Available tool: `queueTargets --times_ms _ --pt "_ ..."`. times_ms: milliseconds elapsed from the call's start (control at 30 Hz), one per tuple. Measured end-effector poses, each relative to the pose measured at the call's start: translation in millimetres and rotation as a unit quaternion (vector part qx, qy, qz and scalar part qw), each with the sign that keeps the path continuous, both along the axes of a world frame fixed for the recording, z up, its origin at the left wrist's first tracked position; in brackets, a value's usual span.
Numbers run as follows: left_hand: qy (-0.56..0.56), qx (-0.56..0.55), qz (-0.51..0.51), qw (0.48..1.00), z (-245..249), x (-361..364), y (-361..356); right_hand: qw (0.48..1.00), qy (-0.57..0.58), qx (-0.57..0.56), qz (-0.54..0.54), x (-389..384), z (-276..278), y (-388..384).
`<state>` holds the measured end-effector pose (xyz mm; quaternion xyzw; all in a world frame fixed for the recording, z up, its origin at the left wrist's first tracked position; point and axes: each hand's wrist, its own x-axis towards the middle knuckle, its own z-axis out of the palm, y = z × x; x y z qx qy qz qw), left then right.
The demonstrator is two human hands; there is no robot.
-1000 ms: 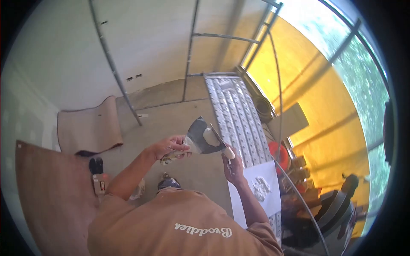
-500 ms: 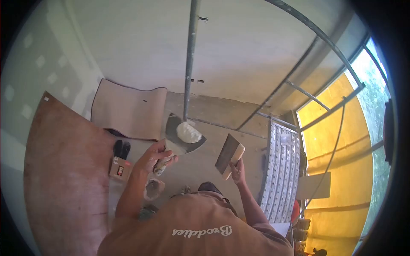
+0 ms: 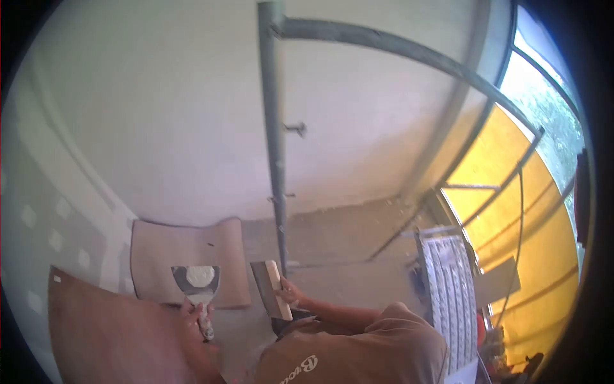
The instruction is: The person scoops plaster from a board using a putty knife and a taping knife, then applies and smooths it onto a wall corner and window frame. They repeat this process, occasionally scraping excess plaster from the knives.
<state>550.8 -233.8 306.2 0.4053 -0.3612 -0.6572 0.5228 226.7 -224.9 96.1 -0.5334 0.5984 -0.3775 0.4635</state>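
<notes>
My left hand (image 3: 192, 315) is closed around the handle of a putty knife (image 3: 203, 296), its wide blade pointing away from me. A lump of white joint compound (image 3: 201, 276) lies on that blade. To its right, my right hand (image 3: 290, 294) grips a wide smoothing knife (image 3: 263, 285) by its pale wooden back. This second blade stands near-upright in view and is apart from the putty knife. My right arm reaches across in front of my body.
A grey scaffold frame (image 3: 274, 128) rises close ahead, with a perforated metal platform (image 3: 451, 288) at right. A curled brown sheet (image 3: 144, 256) lies by the wall. A large reddish-brown board (image 3: 109, 326) fills the lower left. Yellow sheeting (image 3: 492, 153) covers the right side.
My view has tilted up and turned toward the wall and scaffold. Both hands now sit lower and further left in view, with the two knives closer together. Each hand keeps its knife.
</notes>
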Motion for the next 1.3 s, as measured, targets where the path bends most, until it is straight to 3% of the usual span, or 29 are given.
queueTargets --times_ms 67,133,167,267,300,367,433,467,533,567,700,800,867,900,967,1000,1167,1233,1300 --pt "0.012 0.004 -0.011 1.0 2.2 5.5 -57.2 0.997 -0.019 0.071 0.031 9.5 38.7 -55.4" --pt "0.011 0.004 -0.056 0.998 -10.4 -3.7 -75.0 0.998 -0.019 0.003 0.057 11.0 -5.6 -91.9" --pt "0.065 -0.001 -0.084 0.994 -11.2 -8.0 -96.5 0.997 -0.034 -0.042 0.064 17.1 -24.7 -107.5" --pt "0.028 -0.019 -0.068 0.997 -4.4 -25.3 -123.2 0.993 -0.029 -0.1 0.061 19.4 -25.8 -123.2" --pt "0.032 -0.026 -0.075 0.996 -2.9 -31.3 -132.8 0.996 0.06 0.001 0.067 18.5 -3.4 -122.7" --pt "0.028 -0.037 -0.106 0.993 -4.0 -45.1 -153.7 0.996 0.064 -0.07 -0.005 23.6 -27.0 -109.9" --pt "0.023 -0.034 -0.16 0.986 -15.5 -62.6 -187.9 0.983 -0.101 0.145 -0.047 19.0 17.8 -108.4" --pt "0.015 -0.019 -0.193 0.981 -22.3 -73.7 -227.2 0.982 -0.106 0.138 -0.078 17.8 23.5 -125.4" --pt "0.036 -0.017 -0.249 0.968 -31.9 -108.2 -278.4 0.973 -0.048 -0.154 -0.163 16.5 11.4 -136.2" --pt "0.062 -0.03 -0.288 0.955 -13.8 -118.7 -313.8 0.963 -0.02 -0.204 -0.173 18.5 19.2 -171.2" --pt "0.079 -0.012 -0.412 0.908 -25.5 -186.6 -428.6 0.947 -0.073 -0.102 -0.296 2.9 5.4 -232.4" --pt "0.093 0.005 -0.501 0.861 -6.6 -241.7 -471.4 0.913 -0.127 -0.102 -0.374 -8.3 6.2 -242.8" --pt "0.052 -0.071 -0.551 0.83 7.4 -280.4 -501.5 0.823 -0.208 -0.183 -0.495 -14.5 -0.1 -264.3" --pt "0.075 -0.051 -0.582 0.808 6.1 -296.3 -517.9 0.814 -0.212 -0.185 -0.508 -18.2 1.1 -276.1" --pt "0.06 -0.052 -0.628 0.774 10.0 -327.2 -549.4 0.788 -0.104 -0.177 -0.581 -33.2 4.9 -287.9" --pt "0.057 -0.057 -0.66 0.747 14.4 -341.8 -557.0 0.776 -0.12 -0.166 -0.596 -37.7 22.1 -286.9" --pt "0.05 -0.032 -0.683 0.728 19.7 -355.6 -552.5 0.673 -0.181 -0.208 -0.686 -30.8 88.0 -256.7" --pt "0.062 -0.015 -0.696 0.716 13.8 -372.4 -557.5 0.653 -0.149 -0.246 -0.7 -52.4 48.7 -248.4" --pt "0.022 -0.051 -0.693 0.719 16.7 -379.0 -551.9 0.641 -0.09 -0.259 -0.717 -52.0 76.8 -243.4"
